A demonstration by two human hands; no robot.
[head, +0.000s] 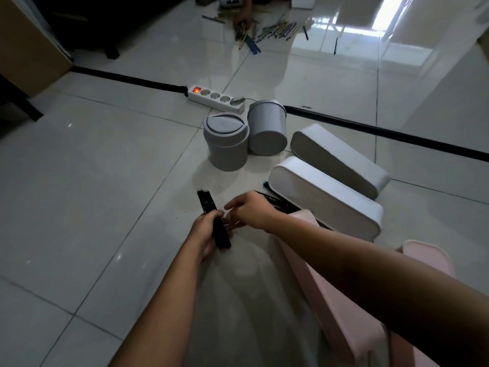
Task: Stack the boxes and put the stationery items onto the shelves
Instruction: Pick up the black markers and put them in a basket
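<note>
My left hand (pixel 206 235) grips a bundle of black markers (pixel 211 215) low over the tiled floor. Beside it my right hand (pixel 251 210) hovers with fingers loosely bent, its tips at the bundle; I cannot tell if it pinches anything. More black markers (pixel 280 203) lie just behind my right hand. Two white oblong boxes (pixel 325 197) (pixel 341 160) lie on their sides to the right. Two pink boxes (pixel 325 282) (pixel 428 258) lie under my right forearm.
Two grey round bins (pixel 226 144) (pixel 267 128) stand behind the markers, with a white power strip (pixel 214 98) and a black cable cover (pixel 127 79) beyond. Far back, another person's hand (pixel 244 21) reaches into several scattered pencils (pixel 277 30). A cardboard box (pixel 26 43) sits at left.
</note>
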